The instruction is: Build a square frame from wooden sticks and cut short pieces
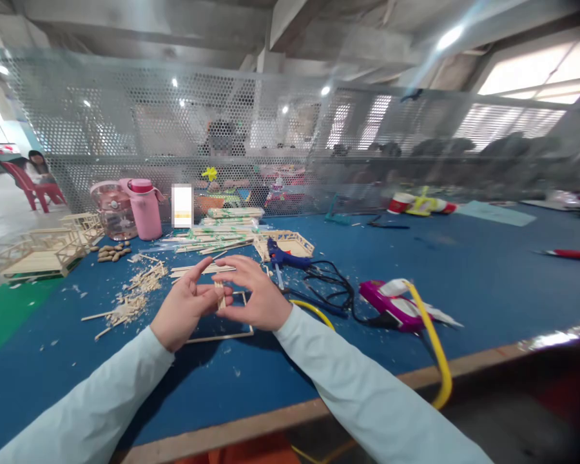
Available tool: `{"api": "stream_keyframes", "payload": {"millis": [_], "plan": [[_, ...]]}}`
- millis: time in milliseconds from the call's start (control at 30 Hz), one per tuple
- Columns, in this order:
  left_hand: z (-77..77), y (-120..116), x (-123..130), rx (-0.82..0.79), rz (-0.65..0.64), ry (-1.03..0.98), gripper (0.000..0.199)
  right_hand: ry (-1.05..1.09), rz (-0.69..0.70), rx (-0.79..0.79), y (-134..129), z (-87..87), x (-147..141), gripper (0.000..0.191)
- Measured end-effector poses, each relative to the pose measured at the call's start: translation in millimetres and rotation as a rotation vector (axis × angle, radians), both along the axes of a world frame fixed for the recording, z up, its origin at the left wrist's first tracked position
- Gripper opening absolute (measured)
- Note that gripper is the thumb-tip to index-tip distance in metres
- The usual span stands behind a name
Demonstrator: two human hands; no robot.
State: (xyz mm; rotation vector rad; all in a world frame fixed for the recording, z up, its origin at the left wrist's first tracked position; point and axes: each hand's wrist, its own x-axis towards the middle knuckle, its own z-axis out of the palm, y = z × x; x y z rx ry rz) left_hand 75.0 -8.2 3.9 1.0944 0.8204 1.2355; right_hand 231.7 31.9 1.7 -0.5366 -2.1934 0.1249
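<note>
Between the fingertips of both my hands is a small bundle of short wooden sticks (221, 295), held upright above the blue table. My left hand (183, 309) pinches it from the left with thumb and fingers. From the other side my right hand (258, 293) closes on it with thumb and fingertips. Beneath the hands lies a thin rectangular stick frame (217, 338), partly hidden by them. Just beyond the right hand rests a blue glue gun (290, 258) with a black cable. Long loose sticks (181, 271) lie behind the left hand.
Left are scattered stick pieces (138, 293), peanuts (111, 252) and stick-built models (38, 251). Behind stand a pink bottle (146, 212) and packs of wrapped sticks (222, 232). A purple device (396, 306) and yellow tube (432, 341) lie right. A perforated screen (174, 122) borders the table.
</note>
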Motion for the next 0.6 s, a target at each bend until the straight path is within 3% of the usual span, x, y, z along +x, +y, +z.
{"api": "stream_keyframes", "payload": {"millis": [133,233,300,367,400,433,533,600], "plan": [[1.6,-4,3,-0.051,0.009,-0.021,0.098,0.025,-0.002,0.006,-2,2.0,0,0.041],[0.5,-1,1,-0.082,0.088,-0.002,0.078,0.048,-0.015,-0.012,-3,3.8,1,0.043],[0.4,8,-4,-0.052,0.262,0.103,0.052,0.057,-0.03,-0.016,-3,4.0,2,0.043],[3.7,25,-13,0.07,0.533,0.272,0.029,0.065,-0.052,-0.006,-2,3.2,2,0.043],[6.9,35,-18,0.196,0.665,0.376,0.024,0.065,-0.061,0.002,-2,2.7,1,0.042],[10.9,45,-22,0.257,0.714,0.405,0.026,0.059,-0.066,0.012,-1,2.1,1,0.042],[21.7,68,-31,0.371,0.689,0.486,0.033,0.051,-0.087,0.035,0,0.9,2,0.042],[21.9,71,-28,0.413,0.645,0.517,0.029,0.058,-0.117,0.041,0,0.7,3,0.042]]}}
